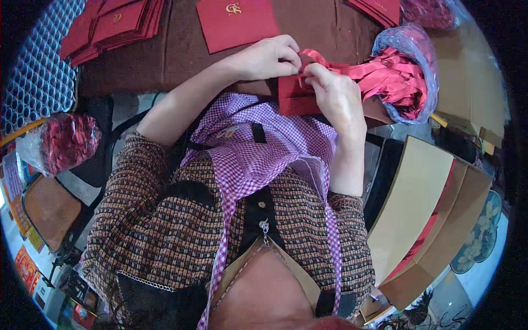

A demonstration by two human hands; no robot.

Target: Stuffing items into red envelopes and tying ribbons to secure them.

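Brown cloth covers the long table (pixel 179 38) across the top of the view, with a rack of blue, ring-shaped cells (pixel 36 60) beyond its left end. At the table's near edge, a glossy bright red satin ribbon (pixel 314 55) bends in a small loop between the person's hands, at the upper edge of a flat, dark red rectangular piece (pixel 294 100). The left hand (pixel 273 58) has its fingers curled inward, tips closed on the ribbon from the left. The right hand (pixel 335 93) pinches it between thumb and bent forefinger, in front of the dark red piece; exactly which strand each hand grips cannot be told. Just right of the hands, a crumpled clear plastic bag (pixel 434 91) lies open, full of more red ribbons (pixel 396 77) that spill toward them. Beyond the left forearm lies a single square red card with gold lettering (pixel 236 25), and farther left sit stacked dark red folders (pixel 118 25). Below the table edge hangs a purple-and-white checked apron (pixel 264 165); to the right stands an open tan cardboard box (pixel 412 192)
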